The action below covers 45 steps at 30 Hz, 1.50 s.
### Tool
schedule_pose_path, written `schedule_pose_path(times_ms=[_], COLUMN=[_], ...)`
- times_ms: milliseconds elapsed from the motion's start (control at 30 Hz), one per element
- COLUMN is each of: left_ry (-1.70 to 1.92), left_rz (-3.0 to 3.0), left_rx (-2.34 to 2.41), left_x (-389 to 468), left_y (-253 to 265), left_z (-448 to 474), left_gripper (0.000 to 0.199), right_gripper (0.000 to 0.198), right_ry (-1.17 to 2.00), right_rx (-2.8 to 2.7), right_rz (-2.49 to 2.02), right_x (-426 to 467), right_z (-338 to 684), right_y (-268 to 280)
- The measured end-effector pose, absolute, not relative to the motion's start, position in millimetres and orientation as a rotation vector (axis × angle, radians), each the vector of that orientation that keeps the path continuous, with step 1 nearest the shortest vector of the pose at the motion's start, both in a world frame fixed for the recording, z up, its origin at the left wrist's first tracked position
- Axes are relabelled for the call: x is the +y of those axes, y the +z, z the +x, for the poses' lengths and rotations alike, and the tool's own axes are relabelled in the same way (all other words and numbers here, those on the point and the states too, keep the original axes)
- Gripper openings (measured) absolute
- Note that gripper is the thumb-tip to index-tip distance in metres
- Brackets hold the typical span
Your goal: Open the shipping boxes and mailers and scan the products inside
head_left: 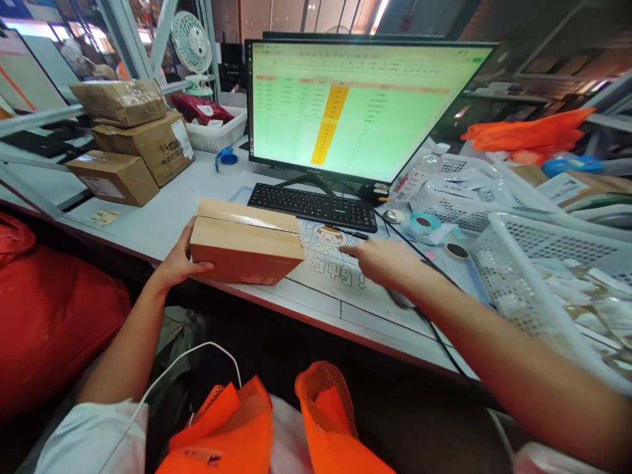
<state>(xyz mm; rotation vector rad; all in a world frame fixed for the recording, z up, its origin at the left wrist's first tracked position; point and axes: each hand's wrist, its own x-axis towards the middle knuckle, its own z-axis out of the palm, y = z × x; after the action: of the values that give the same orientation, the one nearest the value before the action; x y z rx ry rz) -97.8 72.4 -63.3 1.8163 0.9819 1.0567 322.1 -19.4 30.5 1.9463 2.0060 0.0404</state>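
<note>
My left hand (184,260) grips the left end of a brown cardboard box (241,249), thumb on its near side and fingers behind. The box stands at the desk's front edge, with shiny clear tape along its top. To the right of the box, my right hand (380,262) is over a desk mat (326,263) printed with a cartoon figure. Its index finger points left, apart from the box; the other fingers are mostly hidden, and nothing shows in the hand. A black pen (351,232) lies just beyond it. A black keyboard (313,205) is behind the box.
A monitor (296,112) showing a spreadsheet stands behind the keyboard. Stacked cartons (148,141) and a small fan (191,43) are at the left. White baskets (503,263), a tape roll (423,225) and a plastic bottle (424,168) crowd the right. A dark cable (439,336) crosses the front edge.
</note>
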Motion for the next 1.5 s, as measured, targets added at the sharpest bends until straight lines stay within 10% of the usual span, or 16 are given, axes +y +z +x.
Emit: schedule_pose_path(times_ms=[333,767,1000,1500], left_ry=[1.318,1.511,1.356,0.140], left_rz=[2.569,2.707,2.722,2.906], left_rx=[1.123,1.342,1.344,1.269], left_x=[37,38,33,65], left_y=[-29,-43,-36,82], left_z=[-60,-21,-22,-8], left_gripper=[0.081,0.044,0.046,0.048], right_gripper=[0.048,0.054,0.057,0.061], right_ry=[0.198,-0.054,0.184,-0.656], right_rx=[2.257,3.000,2.637,2.434], right_rz=[2.062,1.797,2.007,2.254], right_x=[-28,52,86,156], right_z=[313,215,204,223], right_y=[-74,51,69,38])
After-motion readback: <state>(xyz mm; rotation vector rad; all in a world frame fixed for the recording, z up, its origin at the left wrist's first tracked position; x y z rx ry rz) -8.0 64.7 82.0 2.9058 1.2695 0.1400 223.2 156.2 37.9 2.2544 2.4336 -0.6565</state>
